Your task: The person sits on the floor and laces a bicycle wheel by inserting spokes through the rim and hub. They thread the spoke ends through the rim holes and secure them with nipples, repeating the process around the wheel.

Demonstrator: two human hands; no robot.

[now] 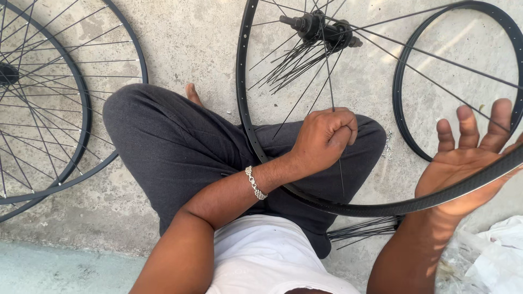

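Note:
A black bicycle rim (376, 208) stands tilted across my lap, with a hub (318, 24) and several loose spokes fanning from it near the top. My left hand (327, 139), a chain bracelet on its wrist, is closed in a fist around one thin spoke (341, 177) inside the rim. At the right, my right hand (468, 158) rests its palm against the outside of the rim. Its fingers are stretched out and apart.
Two built wheels (81, 109) lie overlapping on the concrete floor at the left. A bare black rim (403, 71) lies at the upper right. A bundle of loose spokes (365, 228) and small metal nipples (388, 144) sit by my knee. White plastic (498, 256) is at the lower right.

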